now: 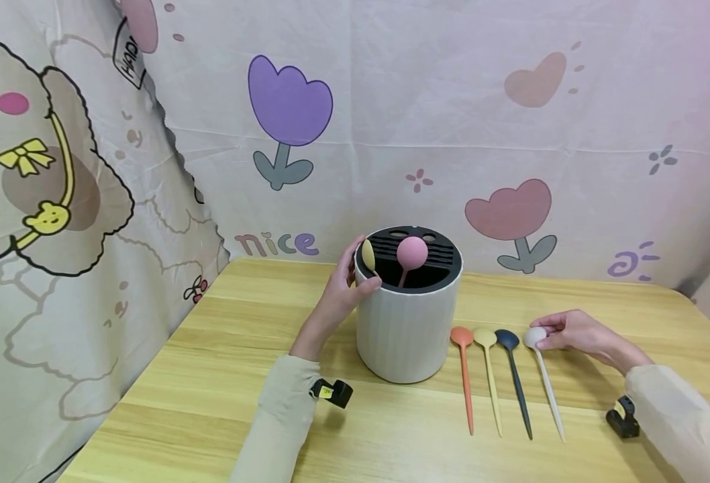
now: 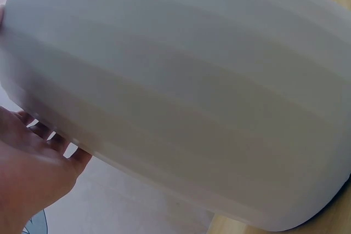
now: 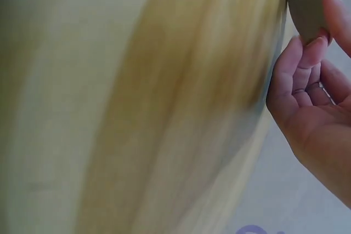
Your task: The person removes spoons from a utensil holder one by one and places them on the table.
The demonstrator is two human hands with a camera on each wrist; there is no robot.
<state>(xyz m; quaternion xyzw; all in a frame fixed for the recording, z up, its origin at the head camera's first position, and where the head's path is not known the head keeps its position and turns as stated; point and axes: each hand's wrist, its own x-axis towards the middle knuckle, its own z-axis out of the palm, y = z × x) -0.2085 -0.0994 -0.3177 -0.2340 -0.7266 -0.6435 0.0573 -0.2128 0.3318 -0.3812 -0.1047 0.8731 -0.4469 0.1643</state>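
Note:
A white ribbed utensil holder (image 1: 408,335) with a black slotted top (image 1: 430,278) stands upright on the table. A pink spoon (image 1: 412,253) and a yellow spoon (image 1: 368,255) stick up from its opening. My left hand (image 1: 343,285) grips the holder's left side, thumb at the rim; in the left wrist view its fingers (image 2: 57,141) lie along the wall. At the right, my right hand (image 1: 581,335) pinches the head of a white spoon (image 1: 548,382), whose handle points toward me. The right wrist view shows this spoon head (image 3: 307,12) between thumb and fingers.
Left of the white spoon lie a dark blue spoon (image 1: 517,376), a pale yellow spoon (image 1: 491,376) and an orange spoon (image 1: 466,376), side by side right of the holder. A printed cloth (image 1: 385,100) hangs behind the wooden table (image 1: 210,376).

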